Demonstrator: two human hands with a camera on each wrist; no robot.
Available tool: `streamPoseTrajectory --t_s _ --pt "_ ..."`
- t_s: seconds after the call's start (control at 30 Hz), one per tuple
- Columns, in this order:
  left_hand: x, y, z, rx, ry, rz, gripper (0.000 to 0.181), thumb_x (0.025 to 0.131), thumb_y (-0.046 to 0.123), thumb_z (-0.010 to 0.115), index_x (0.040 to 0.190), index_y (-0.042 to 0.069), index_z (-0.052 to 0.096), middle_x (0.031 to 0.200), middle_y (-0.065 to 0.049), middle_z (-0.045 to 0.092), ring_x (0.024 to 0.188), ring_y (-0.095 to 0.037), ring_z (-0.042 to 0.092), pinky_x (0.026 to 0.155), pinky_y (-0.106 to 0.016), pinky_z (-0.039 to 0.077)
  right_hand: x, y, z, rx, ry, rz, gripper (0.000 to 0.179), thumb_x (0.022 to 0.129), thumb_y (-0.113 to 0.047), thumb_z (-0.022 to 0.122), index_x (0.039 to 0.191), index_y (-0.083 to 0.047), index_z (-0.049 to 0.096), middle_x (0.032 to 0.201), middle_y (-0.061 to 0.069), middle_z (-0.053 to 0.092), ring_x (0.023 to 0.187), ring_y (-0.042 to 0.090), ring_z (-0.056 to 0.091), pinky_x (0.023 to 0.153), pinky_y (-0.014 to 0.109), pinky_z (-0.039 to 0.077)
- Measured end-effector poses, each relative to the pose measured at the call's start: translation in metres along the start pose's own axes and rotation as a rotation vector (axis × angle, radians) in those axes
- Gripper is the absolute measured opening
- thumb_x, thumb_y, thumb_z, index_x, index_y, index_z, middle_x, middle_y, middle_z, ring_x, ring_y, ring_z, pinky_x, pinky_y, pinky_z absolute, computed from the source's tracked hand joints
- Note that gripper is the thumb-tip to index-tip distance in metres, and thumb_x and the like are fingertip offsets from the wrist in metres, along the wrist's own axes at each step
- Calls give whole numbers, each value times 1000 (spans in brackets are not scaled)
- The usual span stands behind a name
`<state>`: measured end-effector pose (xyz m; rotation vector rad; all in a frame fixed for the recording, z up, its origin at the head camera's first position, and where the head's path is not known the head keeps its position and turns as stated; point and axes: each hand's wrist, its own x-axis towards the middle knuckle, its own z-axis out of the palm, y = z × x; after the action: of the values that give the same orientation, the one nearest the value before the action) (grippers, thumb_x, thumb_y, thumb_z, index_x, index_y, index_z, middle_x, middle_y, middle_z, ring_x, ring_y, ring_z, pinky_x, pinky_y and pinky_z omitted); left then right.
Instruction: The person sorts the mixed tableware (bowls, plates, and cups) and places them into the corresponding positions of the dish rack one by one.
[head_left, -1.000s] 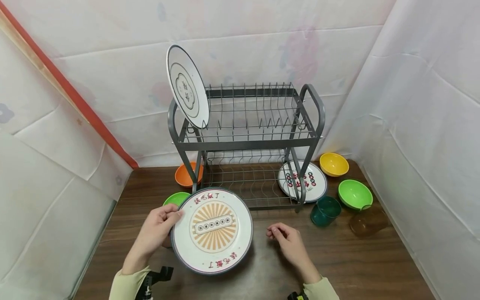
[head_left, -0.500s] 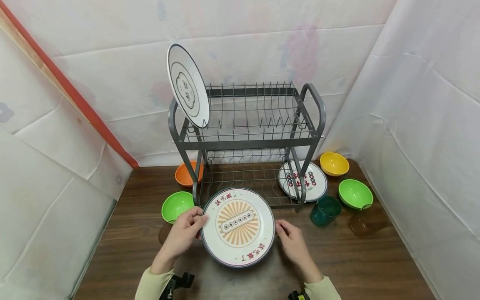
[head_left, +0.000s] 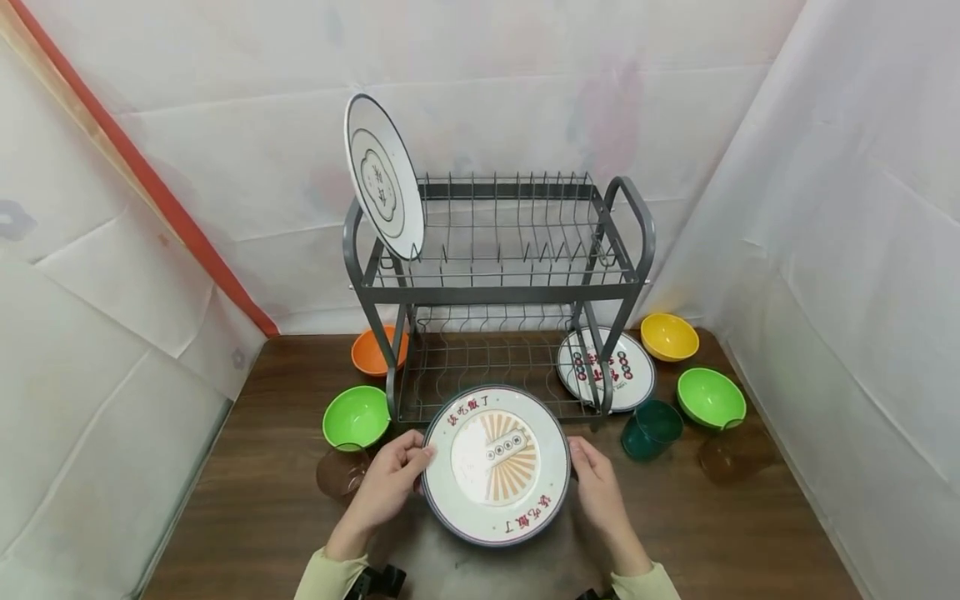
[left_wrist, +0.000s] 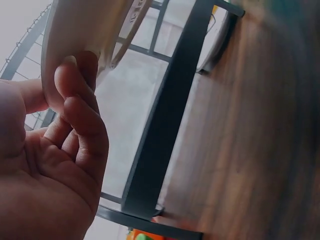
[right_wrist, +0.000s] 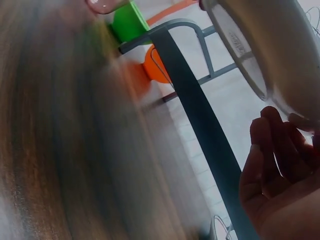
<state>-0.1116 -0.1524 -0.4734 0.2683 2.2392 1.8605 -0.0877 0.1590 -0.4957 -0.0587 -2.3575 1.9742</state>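
Observation:
A white plate [head_left: 480, 517] with a dark rim, red characters and an orange sunburst is held face up before the dish rack [head_left: 502, 294]. My left hand [head_left: 386, 483] pinches its left rim, thumb on top; in the left wrist view the fingers curl against the underside of the plate [left_wrist: 82, 35]. On the opposite side my right hand [head_left: 603, 492] grips the rim. From the right wrist, the fingers [right_wrist: 262, 132] show under the plate's pale underside [right_wrist: 280, 55].
Another plate [head_left: 384, 179] leans in the rack's upper tier at left. Left of the rack are orange [head_left: 369, 354] and green [head_left: 356, 417] bowls and a brown glass [head_left: 337, 475]. To the right lie a plate [head_left: 641, 379], a teal cup [head_left: 651, 431], yellow and green bowls and another brown glass.
My left hand has carried the plate to the right. My right hand, free a second ago, has taken hold of its right rim. The green bowl and brown glass at left are uncovered.

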Motion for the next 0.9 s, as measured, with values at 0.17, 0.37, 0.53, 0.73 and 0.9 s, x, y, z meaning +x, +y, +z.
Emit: streamPoseTrajectory --t_s 0.17,0.37,0.53,0.73,0.9 --pt "-5 -8 5 -22 14 -17 20 102 13 57 102 -7 56 62 -2 50 54 -12 50 54 -30 49 -5 1 0 -30 13 34 36 110 -19 38 117 4 66 108 12 68 103 18 62 91 28 50" --pt "-1 -10 10 -5 56 -39 17 101 12 59 105 -4 59 63 -5 52 55 -22 52 54 -29 47 2 0 0 -74 51 75 25 105 -17 51 110 2 68 94 10 66 85 20 58 76 27 50" --pt "1 -11 13 95 81 -52 16 99 18 63 104 2 62 64 -3 56 58 -25 54 54 -26 43 6 0 2 -72 42 94 18 101 -13 60 107 2 68 87 10 68 75 18 62 66 26 53" --pt "-2 -16 14 184 73 -56 18 98 23 65 107 7 64 63 -1 55 55 -16 52 53 -25 42 9 2 3 -93 38 104 15 97 -9 64 106 2 67 89 10 70 76 19 65 65 27 55" --pt "-3 -18 12 176 29 -48 23 98 22 66 113 6 64 66 -3 61 59 -22 58 55 -25 44 13 -3 -1 -159 16 108 15 95 -6 66 107 2 67 89 9 70 75 18 65 65 26 54"
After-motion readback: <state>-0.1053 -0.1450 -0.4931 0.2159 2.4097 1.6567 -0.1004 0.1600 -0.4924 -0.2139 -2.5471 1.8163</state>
